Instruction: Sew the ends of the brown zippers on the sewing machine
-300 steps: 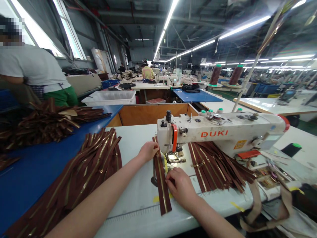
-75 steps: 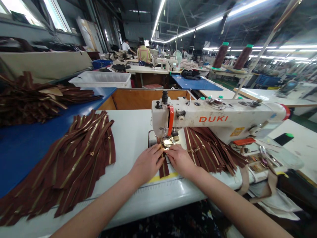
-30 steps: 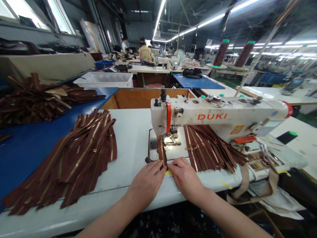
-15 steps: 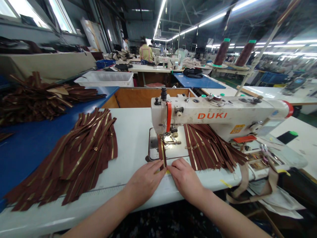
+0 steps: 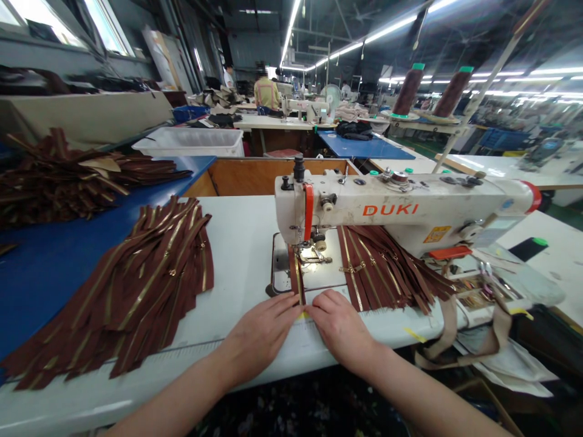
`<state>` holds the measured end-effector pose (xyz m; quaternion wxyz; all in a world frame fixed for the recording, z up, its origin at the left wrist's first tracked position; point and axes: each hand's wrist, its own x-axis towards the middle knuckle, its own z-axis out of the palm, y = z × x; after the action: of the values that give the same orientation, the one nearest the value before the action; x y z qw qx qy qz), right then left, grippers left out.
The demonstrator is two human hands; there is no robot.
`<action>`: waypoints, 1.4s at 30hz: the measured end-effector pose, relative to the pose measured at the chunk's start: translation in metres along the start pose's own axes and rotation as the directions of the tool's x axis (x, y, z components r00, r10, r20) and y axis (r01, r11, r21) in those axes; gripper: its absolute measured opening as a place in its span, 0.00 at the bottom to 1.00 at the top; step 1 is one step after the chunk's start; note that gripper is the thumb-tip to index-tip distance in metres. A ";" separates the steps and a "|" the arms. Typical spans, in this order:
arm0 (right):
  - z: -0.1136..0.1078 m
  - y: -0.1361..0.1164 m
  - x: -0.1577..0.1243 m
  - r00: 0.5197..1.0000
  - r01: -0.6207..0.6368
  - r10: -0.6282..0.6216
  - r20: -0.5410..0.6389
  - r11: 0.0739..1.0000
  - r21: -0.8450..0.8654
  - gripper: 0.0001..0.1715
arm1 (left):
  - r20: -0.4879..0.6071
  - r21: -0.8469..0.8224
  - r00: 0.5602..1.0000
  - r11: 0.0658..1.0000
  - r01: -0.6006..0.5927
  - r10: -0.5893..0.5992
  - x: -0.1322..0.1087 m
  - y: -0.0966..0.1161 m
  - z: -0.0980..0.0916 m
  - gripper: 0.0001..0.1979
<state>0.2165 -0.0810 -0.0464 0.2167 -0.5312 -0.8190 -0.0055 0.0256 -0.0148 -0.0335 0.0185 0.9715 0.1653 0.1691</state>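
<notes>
A brown zipper with gold teeth (image 5: 297, 280) lies lengthwise under the presser foot of a white sewing machine (image 5: 346, 203). Its near end is pinched by my left hand (image 5: 264, 331) from the left and my right hand (image 5: 339, 325) from the right, the fingertips of both almost meeting. Both hands rest at the front of the machine bed, fingers closed. Just right of the needle area, a fanned row of brown zippers (image 5: 373, 267) lies beneath the machine arm. A larger pile of brown zippers (image 5: 150, 285) spreads over the table to the left of my left hand.
More brown strips (image 5: 68, 176) are heaped on a blue surface at the left. A white plastic bin (image 5: 191, 142) stands behind. On the right are a tray of small tools (image 5: 489, 291), a black thread cone (image 5: 528, 249) and tall brown thread spools (image 5: 409, 91). People sit farther back.
Both hands and the zipper hold nearly the same place at the needle. The whole view has shifted very slightly; the near end of the zipper sits a touch closer to the machine.
</notes>
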 end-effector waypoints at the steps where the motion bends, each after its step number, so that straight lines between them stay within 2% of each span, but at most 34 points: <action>1: -0.001 0.000 0.000 1.000 0.010 -0.010 0.014 1.000 -0.007 0.06 | 0.000 -0.014 1.000 1.000 0.024 -0.024 0.001 0.000 0.001 0.18; 7: -0.011 0.007 0.002 0.986 0.131 -0.126 0.105 0.991 -0.039 0.08 | 0.002 -0.093 0.996 0.992 0.089 -0.089 0.008 0.004 0.001 0.16; 12: -0.020 0.018 -0.001 0.974 0.179 -0.186 0.131 0.982 0.065 0.11 | -0.029 -0.126 0.996 0.989 0.083 -0.087 0.006 0.004 0.000 0.15; 15: -0.019 0.024 0.001 0.986 0.131 -0.150 0.068 0.965 0.226 0.13 | -0.033 -0.097 0.997 0.993 0.066 -0.070 0.004 0.004 0.001 0.15; 18: -0.012 0.027 0.012 0.999 0.027 -0.016 -0.038 0.952 0.304 0.12 | -0.046 -0.049 0.998 0.998 0.049 -0.051 0.005 0.005 0.001 0.15; 20: -0.005 0.028 0.024 0.995 -0.043 0.065 -0.074 0.962 0.268 0.10 | -0.047 -0.030 0.998 0.999 0.038 -0.040 0.006 0.006 0.000 0.15; 22: 0.000 0.029 0.035 0.994 -0.072 0.087 -0.072 0.978 0.198 0.08 | -0.047 -0.021 0.998 0.999 0.036 -0.037 0.006 0.006 0.000 0.15; 26: 0.005 0.030 0.046 0.998 -0.050 0.054 -0.044 0.994 0.094 0.06 | -0.043 -0.008 0.998 0.999 0.041 -0.041 0.005 0.006 0.000 0.15; 31: 0.005 0.028 0.044 0.999 -0.035 0.036 -0.028 0.999 0.035 0.06 | -0.035 -0.016 0.997 0.998 0.063 -0.063 0.004 0.007 0.001 0.16; 38: 0.005 0.024 0.044 1.000 0.006 -0.005 0.003 0.991 -0.135 0.08 | -0.058 -0.009 0.997 0.999 0.054 -0.054 0.003 0.007 0.002 0.15; 42: 0.004 0.024 0.045 1.000 0.010 -0.009 0.012 0.990 -0.141 0.07 | -0.046 0.002 0.998 0.999 0.044 -0.044 0.002 0.006 0.003 0.15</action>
<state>0.2209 -0.0306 -0.0393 0.1738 -0.5413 -0.8203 -0.0615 0.0307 -0.0197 -0.0355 0.0170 0.9634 0.1873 0.1909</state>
